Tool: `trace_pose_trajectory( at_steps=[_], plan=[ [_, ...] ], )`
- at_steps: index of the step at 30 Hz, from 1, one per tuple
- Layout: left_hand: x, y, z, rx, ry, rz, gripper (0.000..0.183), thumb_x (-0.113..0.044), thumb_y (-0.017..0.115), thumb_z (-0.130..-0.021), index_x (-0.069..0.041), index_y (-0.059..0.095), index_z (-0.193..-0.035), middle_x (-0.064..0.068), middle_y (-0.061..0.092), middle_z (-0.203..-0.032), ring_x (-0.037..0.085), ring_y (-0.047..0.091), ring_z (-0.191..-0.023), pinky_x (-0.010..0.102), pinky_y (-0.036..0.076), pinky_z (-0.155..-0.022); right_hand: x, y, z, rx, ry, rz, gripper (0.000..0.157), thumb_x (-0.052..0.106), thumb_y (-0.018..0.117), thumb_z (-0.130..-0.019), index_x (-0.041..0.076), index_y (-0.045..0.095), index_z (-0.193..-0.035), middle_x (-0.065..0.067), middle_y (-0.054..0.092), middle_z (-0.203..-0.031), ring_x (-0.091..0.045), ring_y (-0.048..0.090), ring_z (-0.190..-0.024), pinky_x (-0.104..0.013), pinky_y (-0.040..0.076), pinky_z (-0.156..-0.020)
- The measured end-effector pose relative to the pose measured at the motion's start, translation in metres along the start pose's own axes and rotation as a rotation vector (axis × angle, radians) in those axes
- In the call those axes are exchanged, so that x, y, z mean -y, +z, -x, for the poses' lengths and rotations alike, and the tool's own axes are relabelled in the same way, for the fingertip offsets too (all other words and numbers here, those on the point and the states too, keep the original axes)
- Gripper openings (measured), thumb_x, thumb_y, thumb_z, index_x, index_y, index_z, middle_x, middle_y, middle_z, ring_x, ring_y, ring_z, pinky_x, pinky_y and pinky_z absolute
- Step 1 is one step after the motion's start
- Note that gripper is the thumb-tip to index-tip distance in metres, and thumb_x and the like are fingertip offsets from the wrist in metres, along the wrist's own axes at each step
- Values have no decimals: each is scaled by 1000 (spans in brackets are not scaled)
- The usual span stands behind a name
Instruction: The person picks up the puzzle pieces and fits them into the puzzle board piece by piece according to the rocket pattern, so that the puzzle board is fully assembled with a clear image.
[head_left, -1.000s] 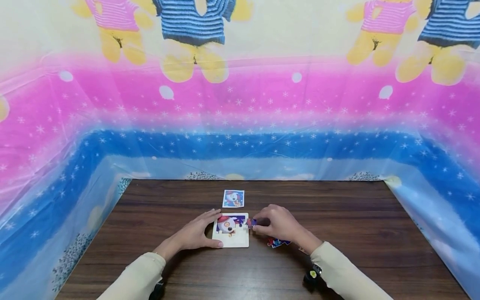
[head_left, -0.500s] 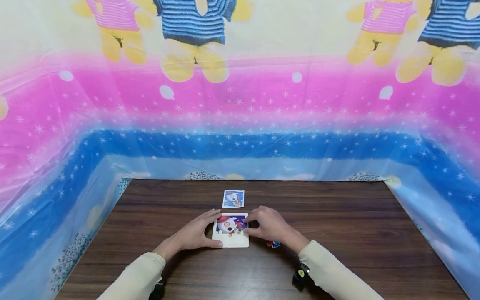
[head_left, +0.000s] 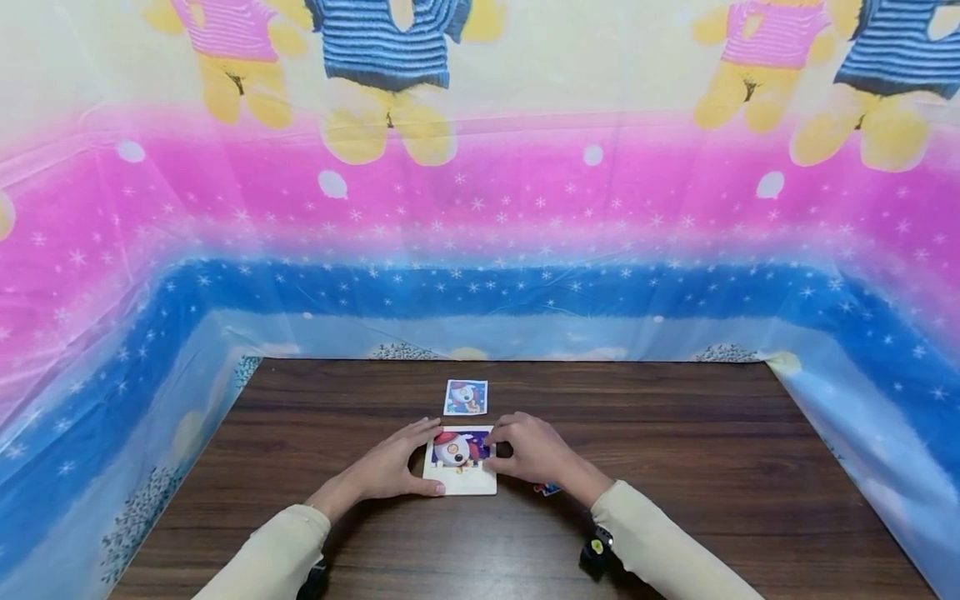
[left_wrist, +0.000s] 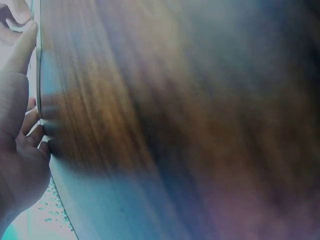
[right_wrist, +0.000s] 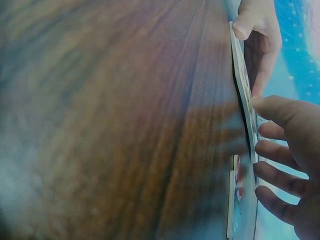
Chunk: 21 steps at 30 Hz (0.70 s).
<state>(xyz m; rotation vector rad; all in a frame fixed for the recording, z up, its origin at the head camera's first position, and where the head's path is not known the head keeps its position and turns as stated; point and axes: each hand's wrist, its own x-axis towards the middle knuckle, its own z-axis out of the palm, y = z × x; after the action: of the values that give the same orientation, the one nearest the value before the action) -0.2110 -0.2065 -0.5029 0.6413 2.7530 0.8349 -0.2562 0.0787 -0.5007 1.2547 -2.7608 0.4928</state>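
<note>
A square, pale-framed jigsaw board (head_left: pixel 468 483) lies on the table, its upper part filled with a white cartoon figure in a red hat on purple. My left hand (head_left: pixel 386 462) holds the board by its left side, thumb at the near corner and fingers at the far one. At the upper right of the board, my right hand (head_left: pixel 536 450) has thumb and index finger on a small purple and red puzzle piece (head_left: pixel 478 451), largely covered by the fingertips. In the right wrist view the right thumb tip touches the board (right_wrist: pixel 241 75) while the other fingers (right_wrist: pixel 280 155) are spread.
Behind the board lies a small picture card (head_left: pixel 466 397) with a similar figure. Loose puzzle pieces (head_left: pixel 547 489) rest beneath the right wrist, partly hidden, and appear stacked in the right wrist view. A printed cloth (head_left: pixel 480 292) surrounds the wooden table (head_left: pixel 337 400).
My right hand has moved left, bringing the puzzle piece from beside the board into its upper right area. Over the last half second it shifts only slightly. The left hand stays in place.
</note>
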Motion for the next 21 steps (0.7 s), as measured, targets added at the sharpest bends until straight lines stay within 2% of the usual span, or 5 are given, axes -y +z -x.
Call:
trace_pose_trajectory(
  at_steps=[9,21],
  plan=[
    [0,0,1,1,-1,1,96,-60,79,-82,-12,42,-157,5,32,-166,32,23,-155,61,28,-119,3,2,-2,-10,-16,9,24,38,78,-91,19,82,-106,2,72,-109,-14,65,-98,-31,58,-80],
    [-2,-1,0,2,-11,1,97,-61,79,-82,-13,41,-158,5,32,-166,31,23,-155,60,28,-119,8,-1,-6,10,74,-37,16,35,81,-87,20,80,-90,4,71,-104,-15,63,-95,-33,54,-79]
  ],
)
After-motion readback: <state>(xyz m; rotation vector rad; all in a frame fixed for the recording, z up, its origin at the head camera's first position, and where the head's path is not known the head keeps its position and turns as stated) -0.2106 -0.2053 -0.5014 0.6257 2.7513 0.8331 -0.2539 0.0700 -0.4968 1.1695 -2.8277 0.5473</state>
